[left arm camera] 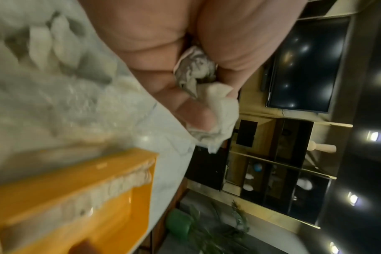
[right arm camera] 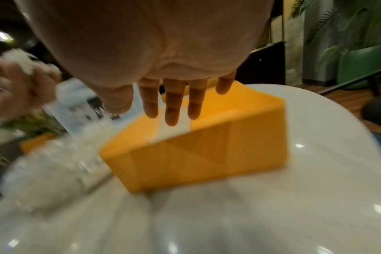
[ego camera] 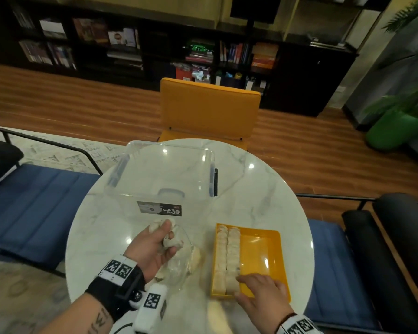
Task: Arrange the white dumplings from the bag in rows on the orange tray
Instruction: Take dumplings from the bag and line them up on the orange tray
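Note:
The orange tray (ego camera: 263, 256) lies on the round marble table, right of centre, with two rows of white dumplings (ego camera: 227, 256) along its left side. A clear plastic bag (ego camera: 181, 261) with more dumplings lies left of the tray. My left hand (ego camera: 159, 242) is raised over the bag and grips several white dumplings (left arm camera: 215, 110) in curled fingers. My right hand (ego camera: 258, 290) hovers over the tray's near edge with straight, spread fingers (right arm camera: 172, 104) just above the near end of the dumpling rows, holding nothing. The tray (right arm camera: 207, 142) fills the middle of the right wrist view.
An empty clear storage box (ego camera: 164, 174) with a "CASA BOX" label stands behind the bag. A yellow chair (ego camera: 208, 109) faces the table's far side. Blue seats flank the table left and right. Bookshelves line the far wall.

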A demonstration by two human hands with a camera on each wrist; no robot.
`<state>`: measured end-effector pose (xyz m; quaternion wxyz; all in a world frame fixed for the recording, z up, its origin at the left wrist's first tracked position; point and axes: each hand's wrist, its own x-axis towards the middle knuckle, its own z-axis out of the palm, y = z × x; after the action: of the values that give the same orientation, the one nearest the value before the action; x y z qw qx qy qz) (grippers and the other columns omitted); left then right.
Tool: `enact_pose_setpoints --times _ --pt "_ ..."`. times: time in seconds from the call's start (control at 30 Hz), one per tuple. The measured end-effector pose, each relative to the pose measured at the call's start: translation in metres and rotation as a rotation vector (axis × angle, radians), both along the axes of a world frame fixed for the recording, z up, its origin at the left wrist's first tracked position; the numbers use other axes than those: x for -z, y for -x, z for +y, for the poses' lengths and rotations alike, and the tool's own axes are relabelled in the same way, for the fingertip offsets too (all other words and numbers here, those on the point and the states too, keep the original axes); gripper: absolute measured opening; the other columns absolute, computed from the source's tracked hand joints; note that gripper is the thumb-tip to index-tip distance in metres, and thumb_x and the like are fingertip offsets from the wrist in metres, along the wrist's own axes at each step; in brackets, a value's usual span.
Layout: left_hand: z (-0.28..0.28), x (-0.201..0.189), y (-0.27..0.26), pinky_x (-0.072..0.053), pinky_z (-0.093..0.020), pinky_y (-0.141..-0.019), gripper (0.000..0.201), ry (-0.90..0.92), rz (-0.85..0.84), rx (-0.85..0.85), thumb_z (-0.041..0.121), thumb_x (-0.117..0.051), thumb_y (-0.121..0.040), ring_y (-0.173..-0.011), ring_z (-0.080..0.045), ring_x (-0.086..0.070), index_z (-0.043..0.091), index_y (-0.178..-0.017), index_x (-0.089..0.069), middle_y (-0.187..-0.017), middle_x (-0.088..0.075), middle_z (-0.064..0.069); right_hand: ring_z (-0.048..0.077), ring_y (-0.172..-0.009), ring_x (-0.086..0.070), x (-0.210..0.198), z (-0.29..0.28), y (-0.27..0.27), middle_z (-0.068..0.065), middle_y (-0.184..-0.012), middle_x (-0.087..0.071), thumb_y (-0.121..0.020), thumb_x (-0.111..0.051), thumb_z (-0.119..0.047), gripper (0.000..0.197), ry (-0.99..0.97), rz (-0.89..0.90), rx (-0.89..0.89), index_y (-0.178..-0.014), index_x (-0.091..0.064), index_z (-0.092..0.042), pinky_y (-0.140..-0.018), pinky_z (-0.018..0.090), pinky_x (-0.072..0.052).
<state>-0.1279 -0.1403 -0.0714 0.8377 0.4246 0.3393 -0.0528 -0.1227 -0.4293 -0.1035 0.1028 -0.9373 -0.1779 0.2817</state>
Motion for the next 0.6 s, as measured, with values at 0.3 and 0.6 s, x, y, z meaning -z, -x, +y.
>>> enact_pose_setpoints --times 0.3,0.6 --pt "-0.069 -0.038 -0.020 -0.061 -0.028 -0.057 0.024 0.284 -0.073 0.101 0.026 -0.058 -0.094 -0.091 -0.031 -0.065 0.003 -0.102 -0.059 -0.088 -0.064 -0.017 -0.001 -0.089 -0.059 -0.086 0.069 -0.031 -0.014 -0.093 -0.062 -0.087 -0.072 -0.034 0.012 -0.797 -0.255 0.227 -0.083 -0.064 -0.042 -0.073 0.007 -0.042" --pt "-0.063 -0.027 -0.017 -0.056 -0.025 -0.054 0.027 -0.040 -0.096 0.217 0.019 -0.060 -0.095 -0.081 -0.029 -0.071 0.003 -0.117 -0.058 -0.094 -0.073 -0.011 -0.004 -0.085 -0.064 -0.132 0.038 -0.072 -0.016 -0.087 -0.074 -0.092 -0.068 -0.033 0.011 -0.590 -0.222 0.133 -0.095 -0.077 -0.029 -0.075 0.010 -0.047"
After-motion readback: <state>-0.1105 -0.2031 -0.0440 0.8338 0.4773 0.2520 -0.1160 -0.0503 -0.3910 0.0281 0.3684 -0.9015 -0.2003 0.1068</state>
